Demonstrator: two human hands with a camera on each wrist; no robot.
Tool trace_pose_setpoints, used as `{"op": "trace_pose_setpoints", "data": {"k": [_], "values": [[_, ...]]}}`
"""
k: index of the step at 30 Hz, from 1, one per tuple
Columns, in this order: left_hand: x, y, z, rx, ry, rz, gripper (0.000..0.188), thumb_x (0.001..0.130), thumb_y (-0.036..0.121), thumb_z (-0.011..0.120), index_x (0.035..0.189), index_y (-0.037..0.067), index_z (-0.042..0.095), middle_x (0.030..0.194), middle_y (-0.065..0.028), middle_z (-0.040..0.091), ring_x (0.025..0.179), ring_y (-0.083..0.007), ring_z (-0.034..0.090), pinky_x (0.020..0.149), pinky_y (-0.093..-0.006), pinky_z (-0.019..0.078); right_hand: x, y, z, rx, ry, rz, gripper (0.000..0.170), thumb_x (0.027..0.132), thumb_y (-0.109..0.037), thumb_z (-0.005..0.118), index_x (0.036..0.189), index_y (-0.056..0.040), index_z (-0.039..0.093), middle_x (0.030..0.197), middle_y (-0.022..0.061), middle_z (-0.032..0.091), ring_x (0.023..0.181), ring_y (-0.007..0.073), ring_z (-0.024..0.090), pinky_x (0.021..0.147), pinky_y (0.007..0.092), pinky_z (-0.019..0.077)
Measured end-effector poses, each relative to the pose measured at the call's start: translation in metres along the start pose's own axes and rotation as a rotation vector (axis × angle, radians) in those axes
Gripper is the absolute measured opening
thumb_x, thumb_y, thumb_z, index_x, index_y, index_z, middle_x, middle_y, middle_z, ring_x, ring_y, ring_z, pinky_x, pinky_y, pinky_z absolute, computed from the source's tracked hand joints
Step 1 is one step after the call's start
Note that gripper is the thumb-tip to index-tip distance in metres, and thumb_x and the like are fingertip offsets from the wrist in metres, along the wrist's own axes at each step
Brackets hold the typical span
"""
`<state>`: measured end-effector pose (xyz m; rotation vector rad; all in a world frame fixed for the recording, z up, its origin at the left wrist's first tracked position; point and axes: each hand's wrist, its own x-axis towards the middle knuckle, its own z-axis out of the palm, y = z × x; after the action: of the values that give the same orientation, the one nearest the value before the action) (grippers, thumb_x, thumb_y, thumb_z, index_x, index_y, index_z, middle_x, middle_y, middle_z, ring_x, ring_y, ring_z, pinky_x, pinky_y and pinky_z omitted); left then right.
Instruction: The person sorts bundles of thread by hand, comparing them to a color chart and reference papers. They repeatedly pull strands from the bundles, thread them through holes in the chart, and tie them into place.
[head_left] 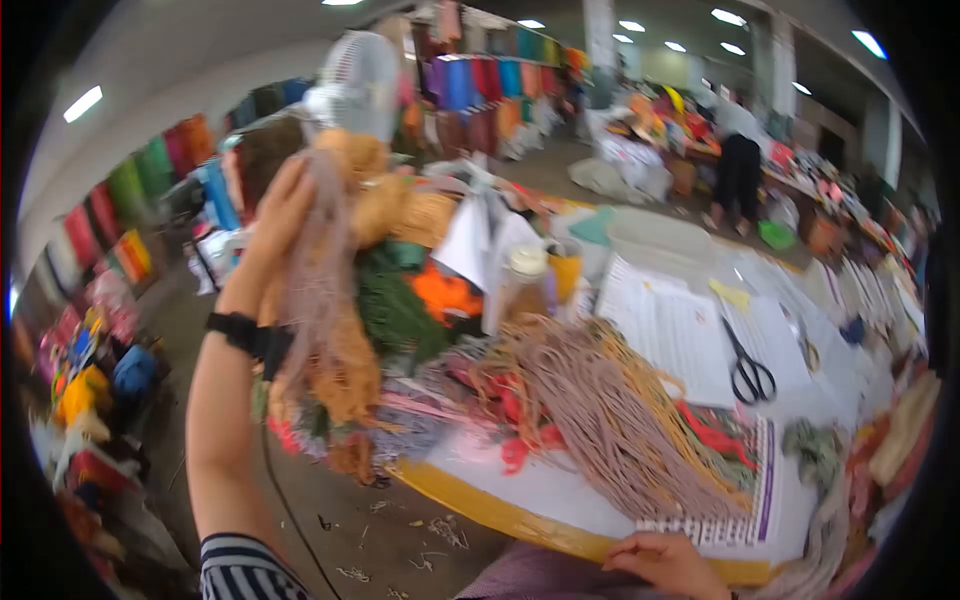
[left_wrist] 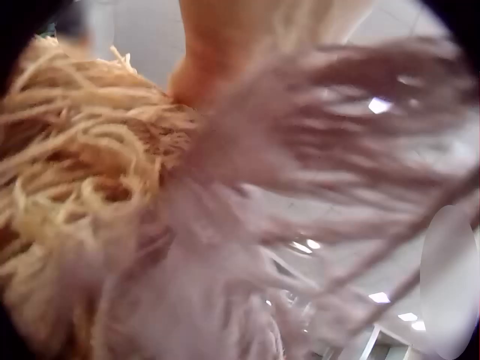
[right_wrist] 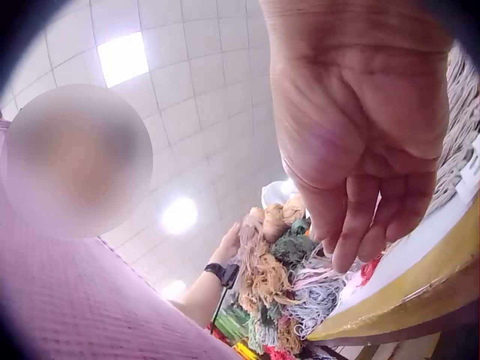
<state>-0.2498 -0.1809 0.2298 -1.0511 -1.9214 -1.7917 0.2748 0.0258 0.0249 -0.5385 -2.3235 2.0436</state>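
Observation:
Raised at the left of the head view, my left hand (head_left: pixel 284 215) grips a bundle of mauve strands (head_left: pixel 318 235) that hangs beside tan yarn (head_left: pixel 345 385); the strands hide part of the fingers. Blurred mauve strands (left_wrist: pixel 225 277) and curly tan yarn (left_wrist: pixel 90 135) fill much of the left wrist view. My right hand (head_left: pixel 668 562) is at the table's front edge, its fingers loosely bent and holding nothing, palm showing in the right wrist view (right_wrist: pixel 360 142). Long mauve strands (head_left: pixel 620 420) lie on the table just above it, over orange and red ones.
Black scissors (head_left: pixel 748 368) lie on printed papers (head_left: pixel 665 325). A lidded jar (head_left: pixel 527 280) stands by green yarn (head_left: pixel 395 310) and orange yarn (head_left: pixel 443 292). A white fan (head_left: pixel 362 75) stands behind. Farther back, a person (head_left: pixel 738 160) bends beside heaped tables.

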Motion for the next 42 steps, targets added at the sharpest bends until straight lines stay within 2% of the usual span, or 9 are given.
{"op": "trace_pose_setpoints", "data": {"k": [5, 11, 15, 17, 23, 28, 30, 34, 42], "values": [[0.011, -0.019, 0.003, 0.449, 0.023, 0.284, 0.045, 0.095, 0.020, 0.057, 0.132, 0.000, 0.043, 0.128, -0.0177, 0.054, 0.119, -0.0261, 0.048, 0.100, -0.0357, 0.0391, -0.024, 0.019, -0.026, -0.164, 0.159, 0.041, 0.021, 0.093, -0.023, 0.062, 0.105, -0.0071, 0.068, 0.093, 0.0032, 0.070, 0.088, 0.0114, 0.065, 0.081, 0.0265, 0.0500], [-0.074, 0.036, 0.059, 0.705, 0.008, 0.716, 0.032, 0.094, 0.018, 0.058, 0.117, -0.005, 0.057, 0.126, -0.0232, 0.054, 0.118, -0.0355, 0.049, 0.099, -0.0435, 0.0402, -0.071, 0.032, -0.107, -0.230, 0.836, -0.043, 0.017, 0.092, -0.015, 0.063, 0.104, -0.0047, 0.067, 0.093, 0.0039, 0.068, 0.084, 0.0113, 0.063, 0.073, 0.0265, 0.0495], [-0.155, 0.026, 0.093, 0.633, -0.182, 0.546, 0.026, 0.097, 0.018, 0.049, 0.116, 0.001, 0.058, 0.137, -0.0194, 0.048, 0.133, -0.0346, 0.039, 0.111, -0.0458, 0.0286, -0.125, 0.095, -0.215, -0.824, 1.397, -0.024, 0.015, 0.088, -0.010, 0.064, 0.100, -0.0007, 0.066, 0.089, 0.0078, 0.068, 0.077, 0.0150, 0.063, 0.070, 0.0277, 0.0502], [-0.176, -0.001, 0.109, 0.455, -0.287, 0.397, 0.024, 0.099, 0.016, 0.044, 0.117, 0.004, 0.056, 0.134, -0.0139, 0.050, 0.131, -0.0275, 0.042, 0.112, -0.0412, 0.0277, -0.139, 0.110, -0.266, -0.731, 1.620, 0.055, 0.029, 0.080, -0.021, 0.069, 0.095, 0.0034, 0.066, 0.090, 0.0201, 0.068, 0.085, 0.0317, 0.067, 0.075, 0.0380, 0.0521], [-0.248, 0.034, 0.157, 0.203, -0.577, 0.272, 0.011, 0.093, 0.004, 0.054, 0.101, 0.004, 0.061, 0.113, -0.0096, 0.063, 0.127, -0.0287, 0.046, 0.108, -0.0410, 0.0316, -0.156, 0.167, -0.340, -0.832, 1.374, 0.633, 0.059, 0.073, -0.042, 0.070, 0.111, 0.0025, 0.064, 0.100, 0.0249, 0.067, 0.097, 0.0340, 0.065, 0.084, 0.0384, 0.0507], [-0.277, 0.068, 0.182, 0.084, -0.649, 0.130, 0.010, 0.089, -0.002, 0.055, 0.094, 0.002, 0.062, 0.106, -0.0097, 0.064, 0.120, -0.0268, 0.050, 0.101, -0.0396, 0.0365, -0.163, 0.167, -0.346, -0.798, 1.660, 0.273, 0.060, 0.070, -0.035, 0.075, 0.107, 0.0099, 0.060, 0.096, 0.0254, 0.067, 0.092, 0.0373, 0.066, 0.082, 0.0399, 0.0498], [-0.282, 0.074, 0.187, 0.069, -0.663, 0.100, 0.011, 0.087, -0.004, 0.056, 0.092, 0.002, 0.063, 0.104, -0.0097, 0.065, 0.118, -0.0266, 0.051, 0.100, -0.0395, 0.0372, -0.166, 0.160, -0.346, -0.559, 1.762, -0.046, 0.041, 0.077, -0.028, 0.074, 0.099, 0.0044, 0.062, 0.089, 0.0148, 0.068, 0.080, 0.0265, 0.065, 0.073, 0.0339, 0.0496], [-0.295, 0.082, 0.199, 0.031, -0.705, 0.080, 0.012, 0.085, -0.004, 0.057, 0.092, 0.001, 0.064, 0.098, -0.0090, 0.066, 0.110, -0.0253, 0.056, 0.096, -0.0359, 0.0404, -0.184, 0.122, -0.322, -0.171, 1.705, -0.341, 0.006, 0.091, -0.008, 0.062, 0.091, -0.0032, 0.059, 0.079, -0.0018, 0.059, 0.069, 0.0059, 0.053, 0.062, 0.0214, 0.0426], [-0.334, 0.107, 0.237, -0.198, -0.924, -0.123, 0.014, 0.088, -0.002, 0.056, 0.098, 0.000, 0.065, 0.100, -0.0100, 0.066, 0.102, -0.0176, 0.060, 0.089, -0.0294, 0.0448, -0.220, 0.016, -0.251, 0.047, 1.430, -0.775, 0.008, 0.092, -0.009, 0.061, 0.094, -0.0045, 0.055, 0.083, 0.0027, 0.063, 0.074, 0.0084, 0.059, 0.064, 0.0209, 0.0460]]}}
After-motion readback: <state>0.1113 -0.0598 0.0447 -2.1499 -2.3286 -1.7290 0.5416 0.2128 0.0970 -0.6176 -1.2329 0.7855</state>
